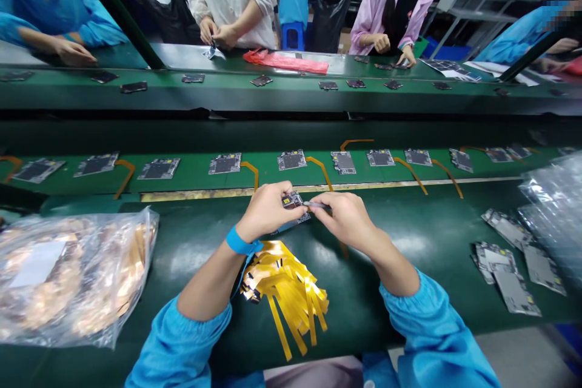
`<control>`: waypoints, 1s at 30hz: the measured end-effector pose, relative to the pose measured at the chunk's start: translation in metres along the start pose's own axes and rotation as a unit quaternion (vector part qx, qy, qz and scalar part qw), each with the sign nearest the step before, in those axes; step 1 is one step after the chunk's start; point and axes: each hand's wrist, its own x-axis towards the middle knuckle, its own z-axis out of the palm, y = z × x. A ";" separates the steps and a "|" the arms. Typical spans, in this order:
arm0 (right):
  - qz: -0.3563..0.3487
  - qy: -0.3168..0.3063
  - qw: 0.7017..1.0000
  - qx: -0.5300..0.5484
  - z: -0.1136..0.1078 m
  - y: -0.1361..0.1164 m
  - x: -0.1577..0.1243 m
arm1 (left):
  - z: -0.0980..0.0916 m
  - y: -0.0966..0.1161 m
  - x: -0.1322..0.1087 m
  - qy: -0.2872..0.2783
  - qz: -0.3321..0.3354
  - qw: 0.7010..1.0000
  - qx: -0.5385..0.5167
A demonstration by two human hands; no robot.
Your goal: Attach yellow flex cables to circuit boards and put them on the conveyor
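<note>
Head view, looking down over a green bench [409, 242]. Left hand [266, 209] clenched round a small circuit board [293, 206], lifted just above the bench at centre. Right hand [345, 215] pinching a thin metal tool [316, 204], most likely tweezers, tip touching the board's right edge. Blue wrist strap [240, 242] on the left wrist.

Just under the forearms, a loose heap of yellow ribbon cables [286, 291]. At far left, a clear bag [68, 273] of what look like more cables. At right, a stack of bare boards [509, 260], well apart from the hands, beside more plastic wrapping. Beyond the hands, a row of finished boards [291, 160] on the belt, each trailing an orange cable.

Judged step: working at a connector on the held board, with no cable yet visibly attached. Next move probably calling for a steady grip and fine alignment of a cable end with the board's socket, too small to see here.

Across the line, other people at a far bench, their hands on similar parts.
</note>
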 end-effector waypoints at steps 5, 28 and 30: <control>-0.002 -0.001 1.000 0.007 0.000 0.000 0.000 | 0.002 -0.001 0.001 0.003 -0.008 1.000 0.015; 0.000 0.165 0.986 -0.018 -0.018 0.016 -0.004 | -0.026 -0.106 0.049 0.203 -0.174 0.876 -0.401; -0.006 0.161 0.987 -0.015 -0.019 0.014 -0.005 | -0.029 -0.107 0.063 0.212 -0.177 0.874 -0.400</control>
